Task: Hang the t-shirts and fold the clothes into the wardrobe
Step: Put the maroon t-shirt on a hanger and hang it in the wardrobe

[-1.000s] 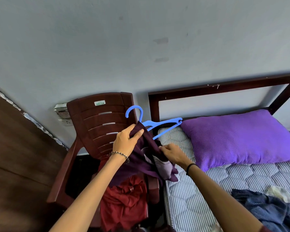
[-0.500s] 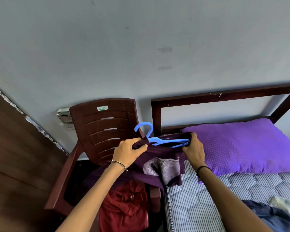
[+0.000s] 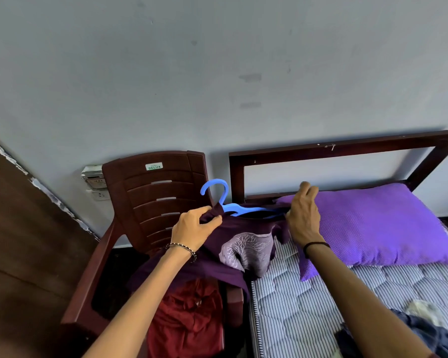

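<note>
Now we fit the purple t-shirt (image 3: 243, 227) onto the blue hanger (image 3: 234, 208): left hand (image 3: 194, 228) pinches its shoulder, right hand (image 3: 303, 218) has fingers loose at the other end; next, prob. seat that side w/ care.

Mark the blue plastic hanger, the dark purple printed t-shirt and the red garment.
blue plastic hanger (image 3: 215, 182): head view, hook top.
dark purple printed t-shirt (image 3: 239, 226): head view, fabric above print.
red garment (image 3: 189, 319): head view, heap's middle.
</note>
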The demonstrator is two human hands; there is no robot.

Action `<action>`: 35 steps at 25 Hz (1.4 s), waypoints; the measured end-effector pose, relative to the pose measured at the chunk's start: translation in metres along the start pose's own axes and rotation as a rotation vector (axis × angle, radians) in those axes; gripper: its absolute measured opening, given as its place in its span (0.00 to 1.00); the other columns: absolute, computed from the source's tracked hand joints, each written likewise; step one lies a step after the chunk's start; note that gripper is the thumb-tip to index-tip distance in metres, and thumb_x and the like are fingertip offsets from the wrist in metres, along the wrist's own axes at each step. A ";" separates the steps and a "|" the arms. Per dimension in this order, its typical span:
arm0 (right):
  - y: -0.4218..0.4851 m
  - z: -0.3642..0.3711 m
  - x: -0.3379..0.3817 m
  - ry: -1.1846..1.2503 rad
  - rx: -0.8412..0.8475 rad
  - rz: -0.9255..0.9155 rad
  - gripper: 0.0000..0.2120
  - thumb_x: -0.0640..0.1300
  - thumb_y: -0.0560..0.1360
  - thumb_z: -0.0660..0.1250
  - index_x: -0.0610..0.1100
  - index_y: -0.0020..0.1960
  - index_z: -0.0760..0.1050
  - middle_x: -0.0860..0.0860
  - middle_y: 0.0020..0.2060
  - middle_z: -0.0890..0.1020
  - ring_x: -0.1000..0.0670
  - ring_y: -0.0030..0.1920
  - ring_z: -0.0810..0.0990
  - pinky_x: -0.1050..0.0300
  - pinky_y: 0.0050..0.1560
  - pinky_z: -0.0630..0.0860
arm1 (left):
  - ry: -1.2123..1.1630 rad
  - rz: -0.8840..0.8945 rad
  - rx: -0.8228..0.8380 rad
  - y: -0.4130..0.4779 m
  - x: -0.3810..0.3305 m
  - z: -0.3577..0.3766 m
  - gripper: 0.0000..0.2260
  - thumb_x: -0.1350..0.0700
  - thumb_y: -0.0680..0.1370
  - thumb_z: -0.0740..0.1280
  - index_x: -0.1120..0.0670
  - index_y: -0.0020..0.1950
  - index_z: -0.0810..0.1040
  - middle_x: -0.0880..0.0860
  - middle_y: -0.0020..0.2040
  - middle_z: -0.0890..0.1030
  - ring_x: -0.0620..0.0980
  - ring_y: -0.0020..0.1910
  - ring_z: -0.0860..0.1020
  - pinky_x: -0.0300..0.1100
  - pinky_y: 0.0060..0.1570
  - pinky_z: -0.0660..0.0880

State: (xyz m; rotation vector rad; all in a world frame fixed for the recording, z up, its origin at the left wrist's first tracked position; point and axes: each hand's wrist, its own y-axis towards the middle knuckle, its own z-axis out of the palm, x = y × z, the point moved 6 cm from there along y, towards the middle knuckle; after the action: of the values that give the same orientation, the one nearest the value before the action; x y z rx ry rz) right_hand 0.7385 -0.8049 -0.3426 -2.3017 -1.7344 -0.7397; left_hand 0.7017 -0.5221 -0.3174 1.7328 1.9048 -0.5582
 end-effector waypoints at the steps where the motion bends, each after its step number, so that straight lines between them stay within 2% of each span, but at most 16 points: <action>1: 0.001 0.000 -0.004 0.023 0.009 0.021 0.17 0.25 0.74 0.63 0.32 0.61 0.67 0.35 0.59 0.68 0.30 0.42 0.77 0.47 0.37 0.65 | -0.005 -0.001 0.003 -0.001 0.003 -0.001 0.14 0.41 0.74 0.70 0.50 0.39 0.77 0.49 0.31 0.78 0.48 0.36 0.78 0.46 0.37 0.74; 3: 0.001 0.005 -0.008 0.025 0.069 0.023 0.06 0.29 0.78 0.61 0.30 0.54 0.72 0.34 0.58 0.69 0.35 0.38 0.71 0.47 0.40 0.63 | -0.014 0.004 0.005 -0.003 0.006 -0.001 0.14 0.41 0.74 0.70 0.51 0.39 0.77 0.50 0.32 0.78 0.48 0.36 0.78 0.47 0.39 0.75; 4: 0.000 0.009 -0.008 0.037 0.087 0.007 0.05 0.30 0.79 0.60 0.30 0.51 0.73 0.34 0.57 0.69 0.37 0.38 0.70 0.47 0.41 0.63 | -0.016 0.005 0.003 -0.004 0.006 -0.001 0.14 0.41 0.74 0.70 0.51 0.40 0.78 0.50 0.32 0.79 0.48 0.37 0.78 0.47 0.39 0.75; 6: -0.002 0.013 0.000 0.076 0.080 -0.031 0.07 0.32 0.79 0.59 0.30 0.47 0.74 0.36 0.54 0.70 0.35 0.42 0.73 0.48 0.41 0.64 | -0.009 0.004 -0.002 -0.004 0.005 -0.001 0.14 0.41 0.74 0.69 0.51 0.41 0.78 0.50 0.33 0.80 0.48 0.37 0.78 0.47 0.39 0.75; 8: -0.003 0.012 0.013 0.068 0.074 -0.068 0.08 0.36 0.79 0.60 0.33 0.46 0.76 0.39 0.52 0.74 0.35 0.50 0.75 0.49 0.41 0.66 | 0.001 0.002 -0.001 -0.005 0.004 0.000 0.14 0.41 0.74 0.69 0.51 0.41 0.78 0.49 0.33 0.79 0.49 0.37 0.77 0.46 0.38 0.74; 10: -0.003 0.010 0.024 0.059 0.087 -0.087 0.08 0.41 0.79 0.62 0.38 0.45 0.76 0.40 0.48 0.79 0.37 0.52 0.76 0.50 0.39 0.68 | 0.010 -0.002 -0.004 -0.005 0.004 -0.001 0.14 0.41 0.74 0.69 0.51 0.40 0.77 0.49 0.32 0.79 0.49 0.36 0.77 0.45 0.36 0.72; 12: 0.001 0.008 0.029 0.150 0.101 -0.054 0.09 0.46 0.79 0.64 0.42 0.42 0.74 0.42 0.42 0.81 0.37 0.48 0.78 0.50 0.39 0.69 | 0.022 -0.007 -0.006 -0.005 0.005 -0.002 0.14 0.42 0.74 0.69 0.51 0.38 0.75 0.48 0.31 0.77 0.49 0.35 0.76 0.44 0.36 0.71; 14: 0.006 0.009 0.030 0.342 0.139 -0.011 0.10 0.49 0.78 0.68 0.46 0.41 0.76 0.48 0.36 0.81 0.41 0.44 0.81 0.48 0.42 0.76 | 0.028 -0.013 -0.002 -0.006 0.008 -0.001 0.14 0.41 0.74 0.69 0.50 0.38 0.75 0.47 0.30 0.76 0.50 0.37 0.76 0.45 0.37 0.72; 17: 0.007 0.011 0.033 0.495 0.167 -0.039 0.04 0.50 0.75 0.74 0.50 0.46 0.80 0.56 0.29 0.78 0.51 0.38 0.79 0.50 0.44 0.78 | 0.027 -0.025 0.005 -0.007 0.012 0.000 0.12 0.40 0.73 0.69 0.47 0.36 0.74 0.47 0.31 0.76 0.52 0.39 0.78 0.46 0.39 0.73; 19: 0.005 0.009 0.039 0.486 0.160 -0.114 0.06 0.54 0.75 0.75 0.52 0.46 0.83 0.56 0.29 0.80 0.53 0.36 0.79 0.52 0.42 0.77 | 0.023 -0.027 0.002 -0.006 0.013 0.000 0.13 0.40 0.73 0.69 0.48 0.38 0.75 0.47 0.31 0.77 0.52 0.39 0.78 0.47 0.39 0.74; 23: -0.001 0.009 0.050 0.439 0.124 -0.178 0.14 0.60 0.77 0.71 0.49 0.45 0.84 0.56 0.27 0.79 0.54 0.34 0.80 0.53 0.41 0.78 | 0.034 -0.006 0.006 -0.004 0.011 0.002 0.13 0.41 0.74 0.68 0.48 0.38 0.75 0.47 0.31 0.77 0.50 0.37 0.77 0.46 0.38 0.73; 25: -0.006 0.010 0.058 0.443 0.118 -0.208 0.16 0.62 0.76 0.70 0.49 0.45 0.84 0.53 0.31 0.83 0.53 0.36 0.83 0.51 0.42 0.81 | 0.051 -0.002 0.012 -0.004 0.009 0.004 0.13 0.40 0.74 0.68 0.47 0.36 0.74 0.48 0.31 0.77 0.50 0.36 0.77 0.45 0.36 0.72; 30: -0.026 0.018 0.077 0.398 0.236 -0.359 0.16 0.60 0.79 0.68 0.50 0.45 0.86 0.55 0.33 0.85 0.57 0.35 0.82 0.57 0.38 0.78 | 0.005 -0.048 -0.057 0.001 0.010 -0.001 0.13 0.40 0.74 0.69 0.49 0.42 0.79 0.48 0.33 0.79 0.51 0.40 0.78 0.45 0.38 0.72; 32: -0.034 0.025 0.079 0.492 0.342 -0.371 0.21 0.59 0.82 0.64 0.46 0.43 0.85 0.49 0.33 0.83 0.52 0.34 0.80 0.53 0.37 0.76 | -0.028 -0.060 -0.077 0.002 0.012 -0.005 0.13 0.41 0.74 0.70 0.50 0.44 0.81 0.49 0.33 0.80 0.50 0.38 0.77 0.44 0.36 0.69; 33: -0.035 0.027 0.078 0.536 0.350 -0.369 0.22 0.57 0.83 0.62 0.43 0.44 0.85 0.47 0.34 0.82 0.50 0.35 0.79 0.52 0.38 0.75 | -0.048 -0.068 -0.085 0.003 0.012 -0.006 0.12 0.41 0.74 0.70 0.49 0.44 0.82 0.49 0.33 0.79 0.50 0.38 0.76 0.44 0.36 0.68; 35: -0.033 0.025 0.077 0.557 0.300 -0.404 0.16 0.49 0.84 0.64 0.42 0.47 0.86 0.49 0.38 0.81 0.54 0.37 0.78 0.60 0.41 0.72 | -0.091 -0.086 -0.098 0.005 0.015 -0.008 0.11 0.42 0.73 0.71 0.49 0.44 0.82 0.49 0.33 0.79 0.51 0.38 0.77 0.43 0.37 0.67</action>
State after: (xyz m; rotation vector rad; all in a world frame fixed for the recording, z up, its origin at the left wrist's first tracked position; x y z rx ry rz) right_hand 0.7302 -0.7187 -0.3332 -1.3894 -1.8749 -0.9869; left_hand 0.7045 -0.5048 -0.3197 1.5442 1.9171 -0.5557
